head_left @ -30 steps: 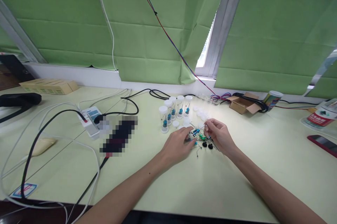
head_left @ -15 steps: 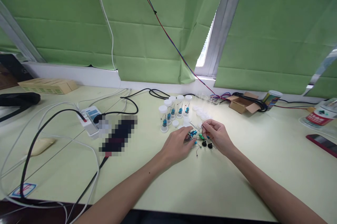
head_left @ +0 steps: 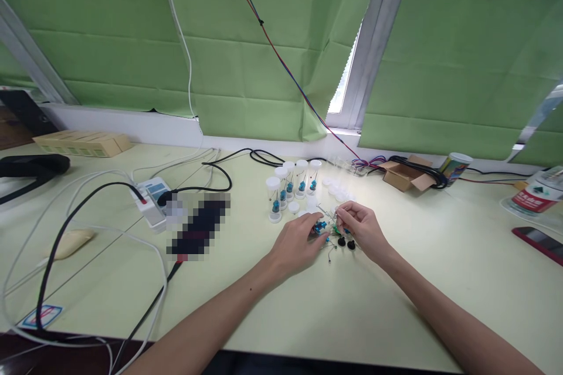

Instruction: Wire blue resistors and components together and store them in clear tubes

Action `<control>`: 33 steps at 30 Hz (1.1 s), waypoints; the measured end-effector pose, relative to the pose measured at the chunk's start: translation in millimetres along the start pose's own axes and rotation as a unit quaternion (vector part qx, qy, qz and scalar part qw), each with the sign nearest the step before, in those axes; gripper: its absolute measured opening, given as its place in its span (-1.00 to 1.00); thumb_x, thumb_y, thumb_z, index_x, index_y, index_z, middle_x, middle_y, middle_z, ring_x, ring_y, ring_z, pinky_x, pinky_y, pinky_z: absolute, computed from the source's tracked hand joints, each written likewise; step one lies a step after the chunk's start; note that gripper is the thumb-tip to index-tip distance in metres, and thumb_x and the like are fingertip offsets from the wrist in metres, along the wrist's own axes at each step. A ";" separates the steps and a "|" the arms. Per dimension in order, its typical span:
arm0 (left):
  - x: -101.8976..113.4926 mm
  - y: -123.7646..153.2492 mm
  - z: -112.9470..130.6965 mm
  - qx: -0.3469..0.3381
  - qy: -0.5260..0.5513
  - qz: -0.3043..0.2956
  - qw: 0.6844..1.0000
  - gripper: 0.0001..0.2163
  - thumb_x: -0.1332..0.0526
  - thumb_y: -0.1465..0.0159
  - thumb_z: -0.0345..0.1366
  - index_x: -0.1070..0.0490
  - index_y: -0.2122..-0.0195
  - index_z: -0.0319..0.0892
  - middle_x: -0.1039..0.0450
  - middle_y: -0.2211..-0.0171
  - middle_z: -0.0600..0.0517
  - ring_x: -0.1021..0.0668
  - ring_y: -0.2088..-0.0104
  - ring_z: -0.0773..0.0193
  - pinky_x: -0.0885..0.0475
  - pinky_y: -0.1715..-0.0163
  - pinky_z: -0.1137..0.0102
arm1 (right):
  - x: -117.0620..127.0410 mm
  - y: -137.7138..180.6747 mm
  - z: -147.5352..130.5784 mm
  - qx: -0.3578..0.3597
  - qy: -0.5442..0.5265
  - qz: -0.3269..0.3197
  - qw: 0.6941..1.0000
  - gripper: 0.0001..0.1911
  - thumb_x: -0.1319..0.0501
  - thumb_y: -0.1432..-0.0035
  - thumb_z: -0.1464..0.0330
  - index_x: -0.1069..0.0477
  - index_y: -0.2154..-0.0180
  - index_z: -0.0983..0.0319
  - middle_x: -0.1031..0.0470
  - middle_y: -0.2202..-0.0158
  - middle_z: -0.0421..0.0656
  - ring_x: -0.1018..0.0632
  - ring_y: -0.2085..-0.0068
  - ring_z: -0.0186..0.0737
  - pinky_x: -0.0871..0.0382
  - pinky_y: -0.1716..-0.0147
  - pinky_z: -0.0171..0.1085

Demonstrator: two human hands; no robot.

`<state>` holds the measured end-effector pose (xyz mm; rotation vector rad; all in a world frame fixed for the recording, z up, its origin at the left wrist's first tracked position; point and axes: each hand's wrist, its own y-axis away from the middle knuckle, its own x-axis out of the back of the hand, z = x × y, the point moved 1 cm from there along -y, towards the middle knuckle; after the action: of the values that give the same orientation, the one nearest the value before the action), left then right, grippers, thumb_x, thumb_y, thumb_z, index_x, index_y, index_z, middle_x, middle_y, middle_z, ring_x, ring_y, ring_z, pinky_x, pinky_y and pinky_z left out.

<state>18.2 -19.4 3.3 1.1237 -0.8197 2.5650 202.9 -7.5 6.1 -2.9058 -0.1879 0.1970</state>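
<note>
My left hand [head_left: 298,241] rests low over the table, its thumb and fingers closed around a small blue part [head_left: 321,226]. Close by on the right, my right hand [head_left: 361,229] pinches with thumb and fingertips; a thin metal pin seems to be between them, though it is too fine to make out surely. Under and between both hands lie thin wire-like pieces [head_left: 329,255], a green bit [head_left: 336,229] and two black round knobs [head_left: 342,242]. Just behind stand several clear tubes with white caps [head_left: 273,182], each holding a blue part.
Loose white caps [head_left: 338,192] lie behind my hands. A power strip [head_left: 147,206], a pixelated dark item [head_left: 200,228] and looping cables are at left. An open cardboard box [head_left: 407,175], a printed can [head_left: 456,166], a red-labelled container [head_left: 534,193] and a phone [head_left: 539,244] are at right.
The blue part in my left hand has shifted slightly left and down, a little away from my right fingertips. Both hands otherwise stay nearly in place.
</note>
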 end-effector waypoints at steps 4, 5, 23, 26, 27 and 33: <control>0.4 0.3 -0.1 0.000 -0.005 0.001 1.000 -0.67 -0.14 -0.30 -0.17 -0.36 -0.05 -0.13 -0.51 0.15 -0.04 -0.53 0.24 0.18 -0.38 0.31 0.35 | 0.2 -0.2 0.4 0.009 0.016 -0.002 1.000 -0.73 -0.33 -0.10 0.15 -0.43 0.40 0.22 -0.39 0.55 -0.24 -0.38 0.55 -0.33 -0.29 0.50 -0.29; 0.5 0.4 0.0 0.000 -0.006 0.001 1.000 -0.68 -0.14 -0.30 -0.17 -0.37 -0.05 -0.12 -0.51 0.15 -0.04 -0.53 0.23 0.18 -0.38 0.31 0.35 | 0.2 -0.3 0.4 0.011 0.019 -0.003 1.000 -0.73 -0.33 -0.11 0.15 -0.42 0.40 0.22 -0.39 0.55 -0.24 -0.38 0.55 -0.33 -0.28 0.50 -0.29; 1.5 -0.4 0.3 -0.005 -0.006 -0.004 1.000 -0.67 -0.13 -0.30 -0.16 -0.37 -0.05 -0.13 -0.51 0.10 -0.06 -0.54 0.23 0.18 -0.39 0.29 0.34 | 0.0 0.9 -0.6 0.024 0.087 -0.006 0.996 -0.70 -0.32 -0.11 0.13 -0.39 0.44 0.22 -0.33 0.64 -0.29 -0.33 0.61 -0.36 -0.23 0.55 -0.31; 1.6 -0.5 0.2 -0.005 -0.005 -0.004 1.000 -0.67 -0.12 -0.30 -0.16 -0.38 -0.05 -0.13 -0.51 0.10 -0.06 -0.54 0.24 0.19 -0.40 0.28 0.34 | 0.2 1.1 -0.5 0.025 0.092 -0.009 0.995 -0.70 -0.32 -0.10 0.14 -0.40 0.45 0.21 -0.32 0.65 -0.29 -0.33 0.61 -0.36 -0.23 0.56 -0.31; 1.5 -0.4 0.2 -0.005 -0.004 -0.003 1.000 -0.67 -0.12 -0.30 -0.16 -0.38 -0.05 -0.13 -0.52 0.10 -0.05 -0.54 0.25 0.19 -0.40 0.28 0.34 | 0.5 1.1 -0.2 0.026 0.093 -0.010 0.995 -0.70 -0.33 -0.10 0.13 -0.40 0.46 0.21 -0.32 0.65 -0.29 -0.33 0.61 -0.35 -0.23 0.56 -0.31; 1.5 -0.3 0.8 -0.005 -0.007 -0.003 1.000 -0.67 -0.13 -0.30 -0.17 -0.38 -0.05 -0.12 -0.52 0.10 -0.05 -0.54 0.28 0.21 -0.40 0.29 0.34 | 1.7 0.6 1.3 0.024 0.089 -0.005 0.996 -0.70 -0.33 -0.09 0.13 -0.39 0.44 0.21 -0.32 0.64 -0.29 -0.34 0.60 -0.35 -0.23 0.55 -0.31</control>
<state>17.8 -19.7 4.9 1.1408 -0.8311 2.5482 204.4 -7.6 4.4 -2.8536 -0.1662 -0.0573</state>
